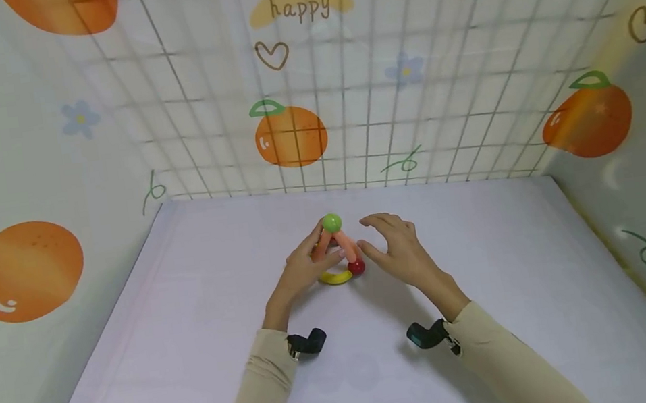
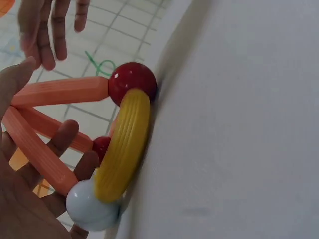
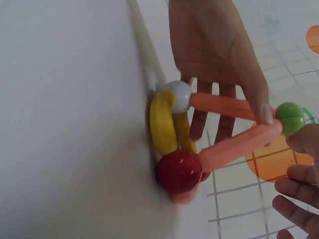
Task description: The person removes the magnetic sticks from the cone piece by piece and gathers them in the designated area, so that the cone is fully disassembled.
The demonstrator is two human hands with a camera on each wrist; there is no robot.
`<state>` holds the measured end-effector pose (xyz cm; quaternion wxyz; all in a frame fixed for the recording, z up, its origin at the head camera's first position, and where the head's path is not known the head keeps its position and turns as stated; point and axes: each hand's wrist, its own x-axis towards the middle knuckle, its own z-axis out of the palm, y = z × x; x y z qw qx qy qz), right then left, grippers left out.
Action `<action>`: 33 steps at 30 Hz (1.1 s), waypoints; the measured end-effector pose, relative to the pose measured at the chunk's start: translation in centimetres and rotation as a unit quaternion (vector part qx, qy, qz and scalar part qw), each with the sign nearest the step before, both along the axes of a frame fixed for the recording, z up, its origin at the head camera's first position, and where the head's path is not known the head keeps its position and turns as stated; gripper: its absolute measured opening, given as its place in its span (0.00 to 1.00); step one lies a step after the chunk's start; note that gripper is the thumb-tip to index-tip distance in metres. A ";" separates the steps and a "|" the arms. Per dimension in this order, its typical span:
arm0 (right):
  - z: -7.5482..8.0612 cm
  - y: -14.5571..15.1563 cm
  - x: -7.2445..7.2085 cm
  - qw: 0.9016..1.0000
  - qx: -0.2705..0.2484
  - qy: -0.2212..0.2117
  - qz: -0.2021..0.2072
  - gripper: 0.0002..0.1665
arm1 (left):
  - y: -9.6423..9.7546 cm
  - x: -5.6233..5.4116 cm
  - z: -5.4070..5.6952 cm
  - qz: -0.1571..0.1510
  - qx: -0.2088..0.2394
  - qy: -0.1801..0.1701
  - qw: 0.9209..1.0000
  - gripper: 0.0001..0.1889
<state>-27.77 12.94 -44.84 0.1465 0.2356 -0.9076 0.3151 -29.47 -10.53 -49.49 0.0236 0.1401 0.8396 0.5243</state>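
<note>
A pyramid of toy building sticks and balls stands on the white tabletop. Its upright sticks (image 2: 65,91) are orange and meet at a green ball (image 1: 332,223). Around the base are a red ball (image 1: 356,266), a second red one, a white ball (image 2: 93,205) and curved yellow sticks (image 2: 124,144). My left hand (image 1: 306,268) holds the pyramid from the left, its thumb on an orange stick near the top and its fingers around the side. To the right, apart from the pyramid, my right hand (image 1: 399,249) hovers with loosely bent fingers and nothing in it.
The white tabletop (image 1: 199,381) reaches back to a curtain (image 1: 357,88) printed with oranges and a grid. More printed cloth hangs on both sides. A small black camera (image 1: 309,343) sits on the left wrist, another (image 1: 428,335) on the right.
</note>
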 end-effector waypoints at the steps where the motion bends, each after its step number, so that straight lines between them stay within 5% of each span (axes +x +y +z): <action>1: 0.0 -0.2 -0.1 1.000 -0.005 -0.001 0.003 0.27 | 0.1 -0.1 0.1 -0.008 0.006 -0.009 1.000 0.41; 9: 0.5 -1.6 -0.8 0.999 -0.019 0.000 0.031 0.26 | 0.3 -0.5 1.2 -0.008 0.060 -0.004 0.998 0.39; 19: 1.3 -2.3 -1.7 0.998 -0.033 0.016 0.049 0.25 | 0.2 -1.0 1.7 -0.046 0.135 -0.014 0.990 0.31; 27: 2.3 -2.9 -3.5 0.992 -0.067 -0.029 0.107 0.28 | 0.7 -1.1 1.3 -0.015 0.128 0.010 0.992 0.27; 33: 2.7 -2.8 -4.8 0.985 -0.080 -0.039 0.149 0.26 | 0.8 -0.9 0.9 -0.019 0.137 0.019 0.990 0.27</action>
